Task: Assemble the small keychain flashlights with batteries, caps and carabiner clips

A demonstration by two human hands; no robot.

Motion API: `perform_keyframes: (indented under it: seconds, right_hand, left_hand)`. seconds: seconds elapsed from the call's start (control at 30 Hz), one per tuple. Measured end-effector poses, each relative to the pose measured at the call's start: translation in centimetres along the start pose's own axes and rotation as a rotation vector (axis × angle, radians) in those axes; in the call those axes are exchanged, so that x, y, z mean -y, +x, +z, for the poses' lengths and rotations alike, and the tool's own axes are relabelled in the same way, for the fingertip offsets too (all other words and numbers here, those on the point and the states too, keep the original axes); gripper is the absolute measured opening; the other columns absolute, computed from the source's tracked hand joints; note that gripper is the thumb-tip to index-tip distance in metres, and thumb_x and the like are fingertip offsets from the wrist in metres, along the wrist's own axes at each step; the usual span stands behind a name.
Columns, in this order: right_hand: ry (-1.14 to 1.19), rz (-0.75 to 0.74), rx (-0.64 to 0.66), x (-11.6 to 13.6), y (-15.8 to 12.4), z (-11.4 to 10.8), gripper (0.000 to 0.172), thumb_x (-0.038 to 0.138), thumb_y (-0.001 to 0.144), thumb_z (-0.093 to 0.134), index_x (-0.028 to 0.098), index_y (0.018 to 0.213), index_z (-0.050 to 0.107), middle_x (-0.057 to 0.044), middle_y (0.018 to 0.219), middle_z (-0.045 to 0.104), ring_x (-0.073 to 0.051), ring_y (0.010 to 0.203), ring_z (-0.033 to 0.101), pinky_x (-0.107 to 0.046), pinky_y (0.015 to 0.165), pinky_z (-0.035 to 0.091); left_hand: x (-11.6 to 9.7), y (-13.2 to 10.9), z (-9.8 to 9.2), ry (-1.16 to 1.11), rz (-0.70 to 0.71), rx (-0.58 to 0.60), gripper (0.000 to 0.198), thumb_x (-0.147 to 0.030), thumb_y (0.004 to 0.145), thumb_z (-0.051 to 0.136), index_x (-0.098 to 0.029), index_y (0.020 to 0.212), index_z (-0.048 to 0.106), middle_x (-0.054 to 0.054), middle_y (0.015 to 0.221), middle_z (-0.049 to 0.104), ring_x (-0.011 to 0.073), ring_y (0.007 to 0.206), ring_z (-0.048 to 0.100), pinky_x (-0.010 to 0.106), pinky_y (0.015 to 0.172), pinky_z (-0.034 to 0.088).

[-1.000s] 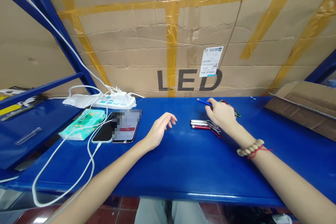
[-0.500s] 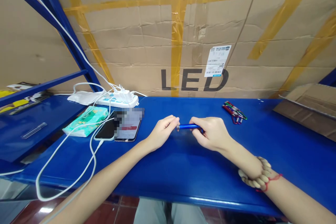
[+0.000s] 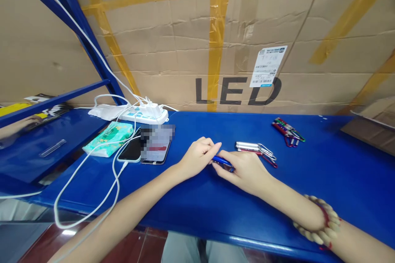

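Since half a second ago your hands draw closer together, and the blue tube [image 3: 222,162] between them tips from nearly level to slanting down rightward; a co-worker's hand [image 3: 29,123] now shows beyond the table's left edge. Your left hand [image 3: 199,156] pinches the tube's left end, fingers curled; your right hand [image 3: 245,168] grips the other end between thumb and fingers; the tube is midway between the table's [image 3: 185,197] front and back edges. Just behind your right hand lie a silver tube [image 3: 247,146] and a red tube [image 3: 257,153], side by side with their clips; your hand partly hides the red one, and you cannot tell if it touches. Toward the back right corner lies a bundle [image 3: 288,132] of clipped tubes; toward the left edge sit two phones [image 3: 156,154] and a tissue pack [image 3: 109,139], with a power strip [image 3: 163,116] at the back edge.
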State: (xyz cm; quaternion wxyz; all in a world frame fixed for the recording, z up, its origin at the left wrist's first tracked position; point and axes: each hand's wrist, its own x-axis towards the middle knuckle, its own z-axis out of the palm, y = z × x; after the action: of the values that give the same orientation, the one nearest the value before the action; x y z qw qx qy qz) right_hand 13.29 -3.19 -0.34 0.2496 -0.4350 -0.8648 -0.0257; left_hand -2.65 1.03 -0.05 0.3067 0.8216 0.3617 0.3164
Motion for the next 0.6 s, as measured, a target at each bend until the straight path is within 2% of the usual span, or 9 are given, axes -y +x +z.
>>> perform_keyframes:
  seconds: [0.13,0.23,0.4,0.53,0.6]
  right_hand:
    - [0.043,-0.024,-0.001,-0.5,0.3,0.3,0.024,0.033,0.091,0.045,0.018,0.086,0.063,-0.005,0.072,0.067,-0.017,0.065,0.058,-0.026,0.057,0.041]
    - [0.108,-0.013,-0.01,-0.6,0.3,0.6,0.021,0.03,0.091,0.046,0.018,0.091,0.062,-0.005,0.077,0.067,-0.019,0.072,0.06,-0.029,0.062,0.046]
    - [0.207,0.036,-0.066,-0.6,0.2,1.0,0.024,0.026,0.091,0.045,0.018,0.113,0.053,-0.007,0.097,0.066,-0.02,0.086,0.062,-0.034,0.075,0.05]
    - [0.227,-0.013,-0.043,-0.8,0.3,1.1,0.027,0.019,0.093,0.038,0.018,0.117,0.049,-0.008,0.096,0.062,-0.02,0.084,0.06,-0.034,0.073,0.051]
    - [0.201,-0.057,-0.03,-1.0,0.3,1.2,0.03,0.015,0.093,0.034,0.019,0.12,0.046,-0.01,0.102,0.06,-0.021,0.088,0.059,-0.036,0.074,0.051]
  left_hand:
    - [0.4,0.1,0.2,0.046,-0.044,-0.003,0.052,-0.037,0.091,0.032,-0.019,0.042,0.032,-0.001,0.048,0.045,0.0127,0.056,0.041,0.031,0.071,0.035]
    - [0.4,0.1,0.0,0.039,-0.071,0.011,0.053,-0.038,0.091,0.03,-0.019,0.041,0.031,-0.001,0.046,0.046,0.0136,0.055,0.042,0.031,0.071,0.035]
    - [0.2,0.1,-0.4,0.057,-0.134,-0.026,0.059,-0.042,0.091,0.028,-0.021,0.037,0.036,0.002,0.045,0.053,0.0176,0.066,0.05,0.032,0.078,0.036]
    - [0.1,0.0,-0.3,0.023,-0.162,-0.044,0.061,-0.044,0.092,0.027,-0.021,0.038,0.044,0.002,0.047,0.056,0.0183,0.072,0.053,0.031,0.082,0.036]
    - [0.0,-0.1,-0.2,-0.024,-0.168,-0.033,0.061,-0.044,0.092,0.025,-0.02,0.04,0.047,0.002,0.05,0.058,0.0177,0.072,0.053,0.03,0.083,0.036]
